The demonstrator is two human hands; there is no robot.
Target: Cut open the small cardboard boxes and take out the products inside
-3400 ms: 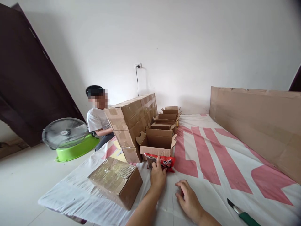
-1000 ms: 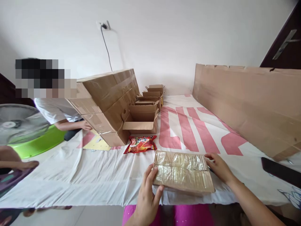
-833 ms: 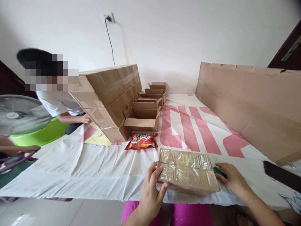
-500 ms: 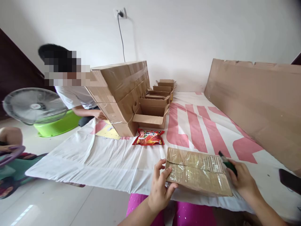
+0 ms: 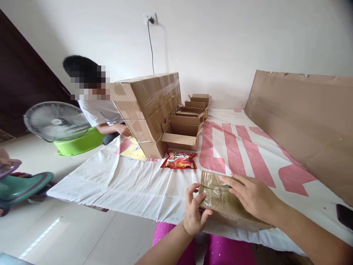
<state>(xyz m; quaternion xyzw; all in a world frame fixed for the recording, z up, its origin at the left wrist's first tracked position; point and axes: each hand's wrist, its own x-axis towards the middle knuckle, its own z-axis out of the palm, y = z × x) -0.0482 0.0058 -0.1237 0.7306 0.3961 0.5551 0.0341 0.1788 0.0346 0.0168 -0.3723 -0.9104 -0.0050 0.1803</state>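
Note:
A taped cardboard box (image 5: pixel 217 200) lies at the table's near edge, with a dark slit line running along its taped top. My left hand (image 5: pixel 195 209) is closed on the box's left end, fingers over the top and thumb at the near side. Across the top of the box reaches my right hand (image 5: pixel 248 193), closed round a utility knife (image 5: pixel 228 186). Only a small green bit of the knife shows; the palm and fingers hide the rest. Just beyond the box sits a red food packet (image 5: pixel 180 160).
Stacked sealed boxes (image 5: pixel 154 99) stand at left centre beside a row of opened boxes (image 5: pixel 182 134). A large cardboard sheet (image 5: pixel 300 121) leans at the right, with a dark phone-like object (image 5: pixel 344 216) nearer. A person (image 5: pixel 96 110) sits beyond the stack near a fan (image 5: pixel 56 121).
My right hand has moved left from the box's right end, carrying the knife over the top. My left hand keeps its hold. The whole view has shifted slightly.

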